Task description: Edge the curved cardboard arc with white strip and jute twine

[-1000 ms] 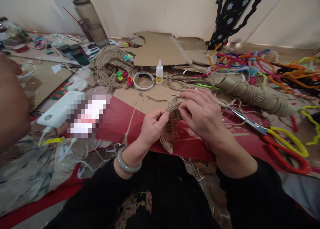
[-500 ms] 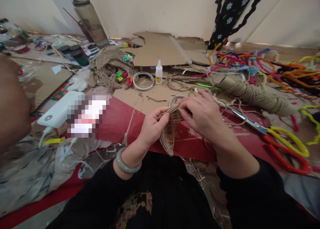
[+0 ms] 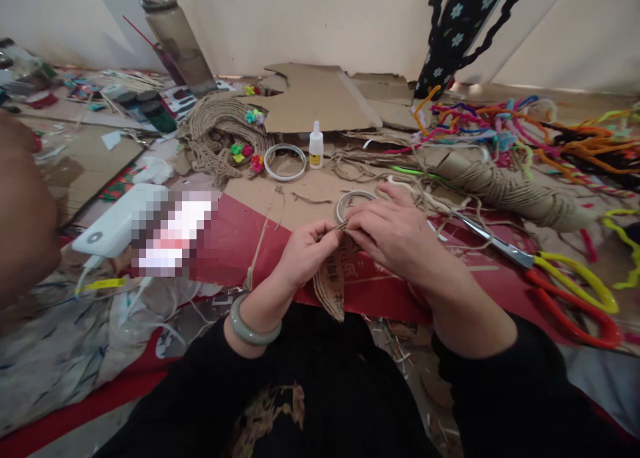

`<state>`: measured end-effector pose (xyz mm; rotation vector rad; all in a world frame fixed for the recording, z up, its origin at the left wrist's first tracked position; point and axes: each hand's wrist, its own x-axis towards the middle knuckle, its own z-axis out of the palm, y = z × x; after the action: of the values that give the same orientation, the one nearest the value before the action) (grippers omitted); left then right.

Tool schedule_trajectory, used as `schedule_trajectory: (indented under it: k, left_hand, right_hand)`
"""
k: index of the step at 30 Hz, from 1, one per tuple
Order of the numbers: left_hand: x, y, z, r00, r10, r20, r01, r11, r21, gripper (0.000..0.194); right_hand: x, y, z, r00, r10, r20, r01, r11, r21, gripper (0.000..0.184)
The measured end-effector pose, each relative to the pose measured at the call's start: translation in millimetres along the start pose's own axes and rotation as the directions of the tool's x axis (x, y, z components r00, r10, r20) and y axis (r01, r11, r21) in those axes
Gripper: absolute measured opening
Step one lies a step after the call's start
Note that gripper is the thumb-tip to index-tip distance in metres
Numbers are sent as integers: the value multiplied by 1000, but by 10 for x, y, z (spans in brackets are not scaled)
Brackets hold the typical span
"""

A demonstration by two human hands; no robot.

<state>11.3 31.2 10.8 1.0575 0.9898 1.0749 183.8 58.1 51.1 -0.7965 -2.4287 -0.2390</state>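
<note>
Between my two hands is a curved cardboard piece [image 3: 331,288] edged with rows of brown twine, its pointed end hanging toward my lap. My left hand [image 3: 311,253], with a pale green bangle on the wrist, pinches the twine-covered part between thumb and fingers. From the other side my right hand [image 3: 387,231] presses its fingertips onto the same twine, so the exact grip is partly hidden. Just beyond the fingers lies a roll of tape [image 3: 345,205]. A small white glue bottle [image 3: 316,148] stands upright farther back, beside a white ring [image 3: 285,162].
Scissors [image 3: 520,255] with red and yellow handles lie at right, below a twine spool [image 3: 520,188]. Colourful pipe cleaners [image 3: 510,128] are heaped behind. At left are a white power bank [image 3: 117,221], a twine-covered piece with flowers [image 3: 220,128], and another person's arm [image 3: 25,205].
My right hand has shifted slightly left and down, closer to my left fingertips. The hanging twine-edged piece has tilted a little and its tip sits lower.
</note>
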Motion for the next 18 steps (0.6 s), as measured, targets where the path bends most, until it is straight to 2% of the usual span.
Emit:
schedule_trajectory:
  k: [4,9,11,18]
  left_hand:
    - [-4,-25,-2,999,21,-34,-21,999,27,24]
    - [-3,-45,-1,987,67,-144,-70,997,-14,21]
    - [-3,-46,2,981,84,-172,-92,995,-40,21]
    - [-8,-63,6,977,114,-180,-128,989,-71,21]
  right_hand:
    - [-4,3,12,1000,4,-27,-3,999,37,18]
    - [-13,29,-19,981,63,-182,-44,994,103,9]
    - [-13,40,-38,975,78,-209,-60,994,94,9]
    - [-10,37,-46,992,77,-95,-75,997,31,8]
